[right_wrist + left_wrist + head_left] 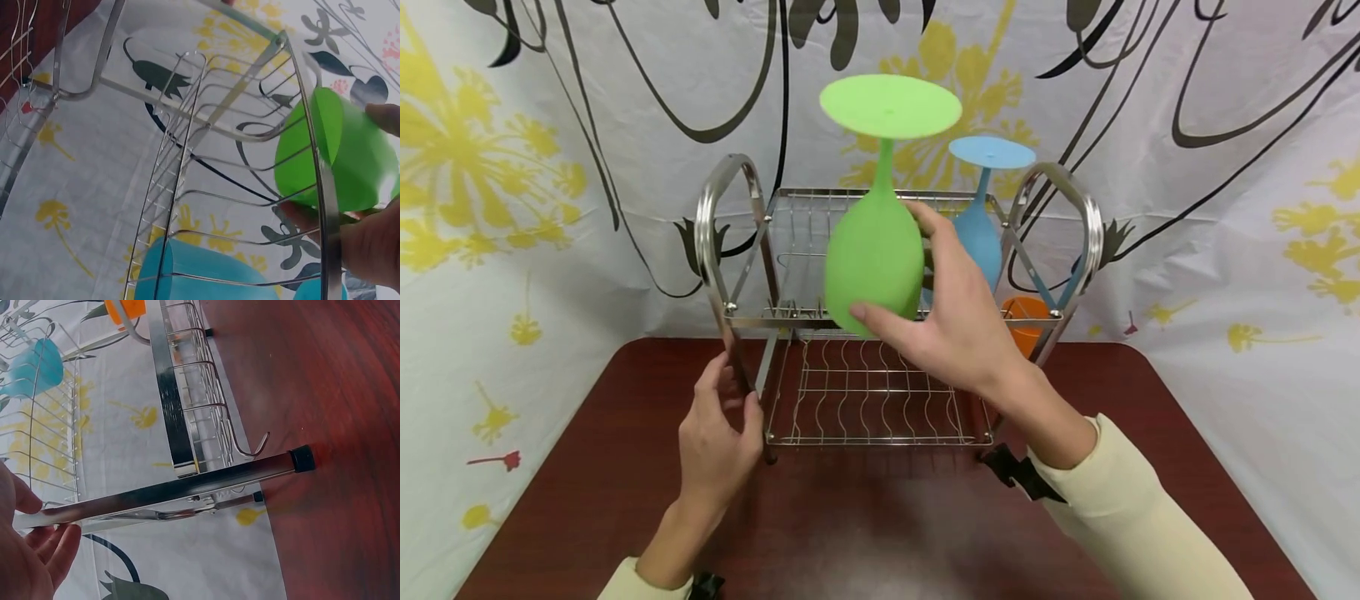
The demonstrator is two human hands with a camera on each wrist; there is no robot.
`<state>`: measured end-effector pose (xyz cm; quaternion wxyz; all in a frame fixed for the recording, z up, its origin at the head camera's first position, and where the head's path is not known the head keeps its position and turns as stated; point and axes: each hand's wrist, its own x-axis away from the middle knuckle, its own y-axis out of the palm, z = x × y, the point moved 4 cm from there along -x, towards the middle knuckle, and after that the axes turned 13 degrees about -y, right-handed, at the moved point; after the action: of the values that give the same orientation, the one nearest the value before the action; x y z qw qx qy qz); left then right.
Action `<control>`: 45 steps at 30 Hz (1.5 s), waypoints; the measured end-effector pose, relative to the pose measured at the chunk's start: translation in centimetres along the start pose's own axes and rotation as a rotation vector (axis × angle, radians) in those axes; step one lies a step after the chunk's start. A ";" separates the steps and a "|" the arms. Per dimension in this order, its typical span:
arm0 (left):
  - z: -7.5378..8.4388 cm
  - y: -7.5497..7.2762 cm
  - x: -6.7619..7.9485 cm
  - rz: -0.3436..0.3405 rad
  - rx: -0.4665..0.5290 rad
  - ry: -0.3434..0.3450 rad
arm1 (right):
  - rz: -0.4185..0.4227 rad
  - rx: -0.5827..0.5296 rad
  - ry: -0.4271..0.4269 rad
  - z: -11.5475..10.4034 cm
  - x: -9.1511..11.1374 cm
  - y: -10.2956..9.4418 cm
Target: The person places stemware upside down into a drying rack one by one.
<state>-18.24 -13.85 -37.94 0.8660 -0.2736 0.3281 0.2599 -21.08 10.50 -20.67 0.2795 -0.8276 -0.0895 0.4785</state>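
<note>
My right hand [958,317] grips a green goblet [876,258] by its bowl, upside down with its round foot on top. The goblet overlaps the front rail of the upper shelf in the head view; in the right wrist view the green goblet's bowl [369,162] shows beside that rail. My left hand [718,429] holds the left front leg of the metal dish rack [707,242], its thumb and fingers [62,550] on either side of the bar. A blue goblet [977,237] stands upside down on the upper shelf, to the right of the green one.
An orange cup [1028,321] hangs at the rack's right side. The lower wire shelf [880,392] spans between the legs. The rack stands on a dark red table [880,517], with a patterned cloth [1225,250] behind and at both sides.
</note>
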 end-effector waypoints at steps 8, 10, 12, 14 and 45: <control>0.0 0.1 -0.1 -0.023 0.003 -0.037 | -0.015 0.055 0.213 1.1 -1.7 -0.4; -0.1 0.0 0.1 -0.029 -0.005 -0.049 | -0.020 0.064 0.256 1.4 -2.0 -0.3; -0.2 0.0 0.2 -0.031 -0.020 -0.056 | -0.028 0.074 0.296 1.7 -2.2 -0.2; -0.2 0.0 0.4 -0.035 -0.031 -0.059 | -0.037 0.088 0.330 2.0 -2.3 -0.1; 0.2 0.3 -0.1 -0.054 -0.061 -0.046 | -0.276 0.335 0.505 4.3 -3.4 0.5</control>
<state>-18.40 -13.57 -37.87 0.8713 -0.3025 0.2926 0.2524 -26.57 10.25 -20.10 0.4870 -0.8428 -0.0487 0.2238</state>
